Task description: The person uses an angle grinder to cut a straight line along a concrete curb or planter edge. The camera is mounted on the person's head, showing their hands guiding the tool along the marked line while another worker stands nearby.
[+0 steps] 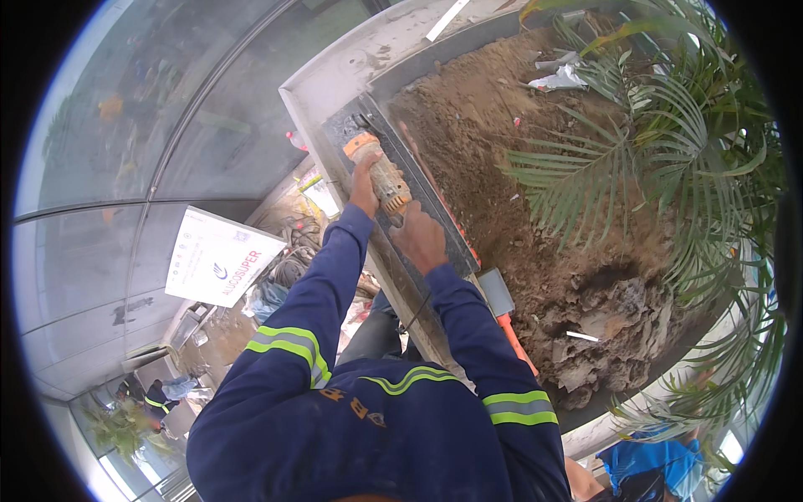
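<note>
Both my hands are closed around a dusty yellow and orange angle grinder (pixel 387 182). My left hand (pixel 365 186) wraps its body just behind the orange collar, the thumb lying along the casing. My right hand (pixel 420 238) grips the rear end, nearer to me. The black front end of the tool points away from me, over the dark stone strip (pixel 442 219) on top of the planter wall. Whether the disc touches the stone I cannot tell.
Soil (pixel 485 109) fills the planter at right, under palm fronds (pixel 602 159). A grey flat piece (pixel 496 291) and an orange bar (pixel 515 341) lie along its near edge. Left are glass panels (pixel 92 159), a white printed board (pixel 222 258) and coiled hoses (pixel 289 266). Another person (pixel 156 402) is far left.
</note>
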